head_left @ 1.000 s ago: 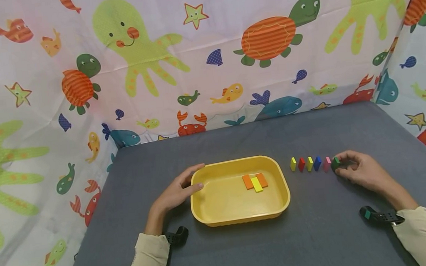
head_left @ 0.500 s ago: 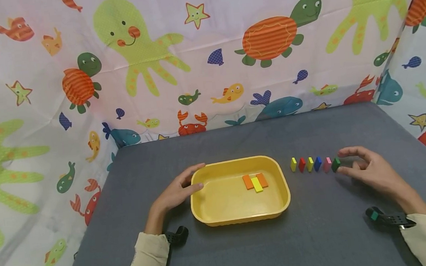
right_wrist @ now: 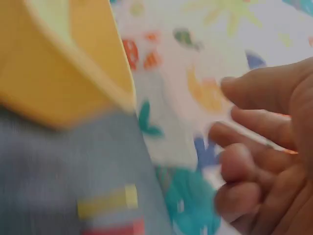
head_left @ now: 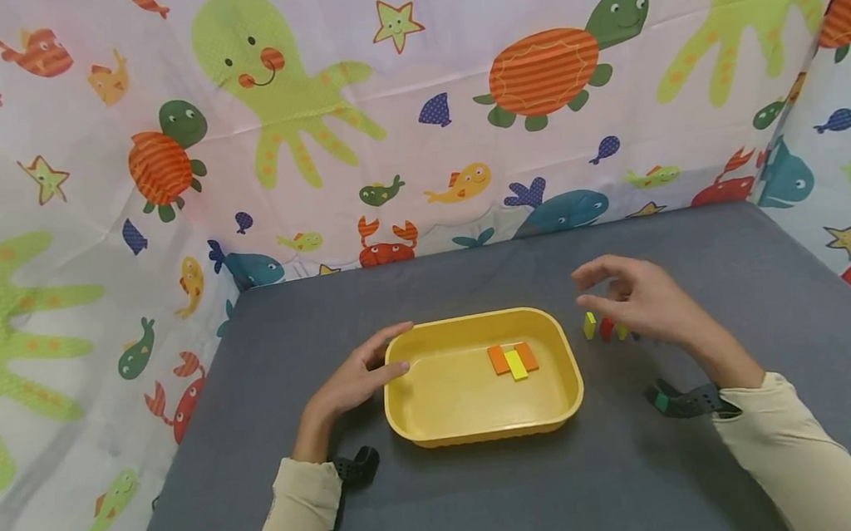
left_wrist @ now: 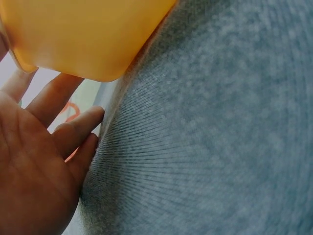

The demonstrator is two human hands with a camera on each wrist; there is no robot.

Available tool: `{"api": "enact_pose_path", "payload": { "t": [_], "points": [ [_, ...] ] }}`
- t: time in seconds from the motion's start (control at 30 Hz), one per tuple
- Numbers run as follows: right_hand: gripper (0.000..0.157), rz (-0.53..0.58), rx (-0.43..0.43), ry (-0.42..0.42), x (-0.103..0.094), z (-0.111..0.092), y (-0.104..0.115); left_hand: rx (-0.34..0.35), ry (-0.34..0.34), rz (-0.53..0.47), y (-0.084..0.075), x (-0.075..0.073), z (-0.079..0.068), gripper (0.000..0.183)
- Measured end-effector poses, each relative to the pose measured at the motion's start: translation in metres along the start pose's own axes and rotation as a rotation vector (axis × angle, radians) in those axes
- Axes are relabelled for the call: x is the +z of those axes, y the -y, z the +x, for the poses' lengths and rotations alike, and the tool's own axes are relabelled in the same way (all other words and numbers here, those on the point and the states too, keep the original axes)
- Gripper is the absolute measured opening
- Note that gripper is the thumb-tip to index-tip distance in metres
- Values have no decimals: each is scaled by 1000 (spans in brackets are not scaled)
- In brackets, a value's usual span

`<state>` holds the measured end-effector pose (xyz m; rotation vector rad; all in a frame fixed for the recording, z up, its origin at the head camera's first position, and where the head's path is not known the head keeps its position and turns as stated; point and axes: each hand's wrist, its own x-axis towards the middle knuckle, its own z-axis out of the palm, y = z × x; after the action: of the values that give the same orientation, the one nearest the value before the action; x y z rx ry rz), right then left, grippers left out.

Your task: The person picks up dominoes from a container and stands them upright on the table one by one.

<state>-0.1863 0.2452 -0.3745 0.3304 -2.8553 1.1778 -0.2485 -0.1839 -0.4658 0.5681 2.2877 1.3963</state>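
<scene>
My left hand (head_left: 355,379) holds the left end of a yellow plastic tray (head_left: 459,409), its thumb over the rim. In the left wrist view several fingers reach behind the tray wall (left_wrist: 88,34). Two orange blocks (head_left: 498,361) and a yellow block (head_left: 516,366) lie flat inside, to the right. My right hand (head_left: 646,298) is raised over a row of small upright blocks, fingers loosely bent with nothing between them. A yellow block (head_left: 589,326) and a red block (head_left: 606,329) show at the row's left end, with part of another yellow block. The hand hides the others.
A grey cloth (head_left: 444,506) covers the table. Behind and beside it hangs a white curtain (head_left: 446,147) printed with sea animals. Each wrist wears a black strap (head_left: 695,401).
My right hand has let go of the green block at the row's right end, then moved left and up over the row. The left hand stays on the tray.
</scene>
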Motion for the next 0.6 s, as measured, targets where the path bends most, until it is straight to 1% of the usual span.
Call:
{"api": "enact_pose_path", "payload": {
  "t": [0.13, 0.2, 0.27, 0.37, 0.43, 0.53, 0.6],
  "points": [
    [34, -81, -50, 218, 25, 21, 31, 4, 2, 2, 0, -2, -1, 57],
    [36, -111, -48, 301, 36, 28, 43, 7, 2, 3, 0, -2, -1, 57],
    [39, -114, -3, 364, 47, 33, 52, 11, 1, 3, 1, -2, -1, 57],
    [45, -118, 93, 408, 60, 38, 60, 19, 2, 0, 1, -3, -1, 58],
    [48, -128, 137, 424, 67, 40, 62, 23, 7, -5, 1, -2, -2, 58],
    [49, -142, 170, 433, 75, 40, 62, 28, 11, -7, 0, -2, -2, 59],
    [49, -145, 184, 425, 79, 40, 62, 27, 12, -7, -1, -2, -2, 59]
  ]
}}
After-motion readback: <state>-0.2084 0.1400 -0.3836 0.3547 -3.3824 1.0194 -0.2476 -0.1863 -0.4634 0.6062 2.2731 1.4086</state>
